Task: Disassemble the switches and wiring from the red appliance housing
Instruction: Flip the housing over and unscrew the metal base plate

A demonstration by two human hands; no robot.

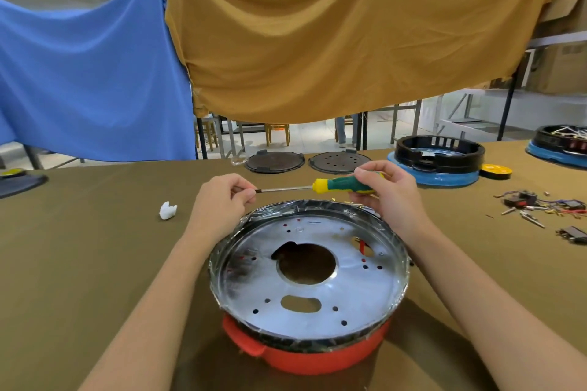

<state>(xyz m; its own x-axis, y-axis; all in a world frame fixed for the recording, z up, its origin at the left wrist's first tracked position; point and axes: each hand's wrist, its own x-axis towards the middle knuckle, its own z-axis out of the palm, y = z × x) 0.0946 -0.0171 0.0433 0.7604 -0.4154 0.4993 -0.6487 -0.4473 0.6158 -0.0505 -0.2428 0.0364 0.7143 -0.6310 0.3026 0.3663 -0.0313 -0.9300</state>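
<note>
Red appliance housing [305,355] is seen at 6 o'clock on the olive-covered table [79,247], near the table's front edge. It is round, of smooth moulded plastic, with a lug on its near-left rim. A shiny metal plate [365,279] is seated in it: dished, pierced by one large central hole, an oblong slot and scattered small holes; crinkled film is noted round the rim.

A screwdriver [317,187] is held level above the housing's far rim, at 12 o'clock. Right hand [387,197] is curled round the green-and-yellow ribbed handle. Left hand [222,203] is pinching the tip end of the thin steel shaft between fingertips.

Step judged: tool being readied or its tip checked; no screw is engaged. Next move judged to call for the tip to be brought down into a fastener; which one cannot be told, and no switches or wiring are visible inside from here.

At 3 o'clock, well apart, a heap of loose switches and wires [540,203] is noted. At 1 o'clock, a blue-based housing [438,162]. At 9 o'clock, a small white lump [167,210], material not told.
</note>
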